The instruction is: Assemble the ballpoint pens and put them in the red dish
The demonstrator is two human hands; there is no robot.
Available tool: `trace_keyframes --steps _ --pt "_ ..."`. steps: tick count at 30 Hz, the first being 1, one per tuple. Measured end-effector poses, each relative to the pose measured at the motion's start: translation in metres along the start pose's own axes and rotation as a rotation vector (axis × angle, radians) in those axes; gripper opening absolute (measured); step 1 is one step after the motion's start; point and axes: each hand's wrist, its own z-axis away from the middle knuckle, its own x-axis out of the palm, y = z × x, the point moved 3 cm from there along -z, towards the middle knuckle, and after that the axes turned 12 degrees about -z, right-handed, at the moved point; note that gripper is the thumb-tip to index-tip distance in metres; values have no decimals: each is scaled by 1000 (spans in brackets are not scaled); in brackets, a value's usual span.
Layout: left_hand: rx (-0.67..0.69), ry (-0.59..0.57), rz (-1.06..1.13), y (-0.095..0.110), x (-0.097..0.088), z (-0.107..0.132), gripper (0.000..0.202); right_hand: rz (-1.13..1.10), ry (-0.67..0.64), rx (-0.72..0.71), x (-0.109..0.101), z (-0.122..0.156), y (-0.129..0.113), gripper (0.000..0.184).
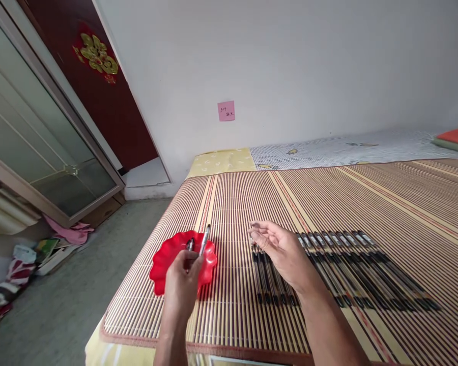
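My left hand (183, 277) is closed on a slim pen (205, 240), which has a silvery barrel and a dark tip and points up and away from me. It is over the near right side of a red scalloped plate (162, 259), where a few dark pens (190, 244) lie partly hidden by my fingers. My right hand (278, 249) hovers above the left part of a row of black-and-clear pens (351, 274) laid side by side on the mat. Its fingers are loosely curved, thumb and index slightly apart, with nothing visible between them. My hand and forearm cover part of the row.
A striped bamboo mat (229, 203) covers the bed, with patterned bedding (309, 152) along the wall. A pink note (226, 111) is stuck on the wall. A glass-panelled door (41, 117) stands at left, and clothes (19, 269) are piled beyond the grey floor.
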Motion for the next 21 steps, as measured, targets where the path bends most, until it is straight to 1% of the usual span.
trace_keyframes --steps 1,3,6,9,13,17,21 --pt "-34 55 -135 -9 -7 -5 28 19 12 -2 -1 0 -1 53" --pt "-100 88 -332 -21 -16 -11 24 56 29 -8 -2 0 -4 52" --pt "-154 62 -520 -29 -15 -16 19 109 5 -14 1 2 -6 47" --pt "-153 66 -650 -29 -10 -18 18 127 -46 -15 5 2 -5 43" --pt "-145 54 -743 -27 -3 -19 16 130 -66 -31 7 3 -4 39" --pt "-137 65 -781 -24 3 -18 12 125 -73 -29 8 5 -8 36" --pt "-149 80 -798 -27 4 -19 9 130 -76 -26 8 5 -8 36"
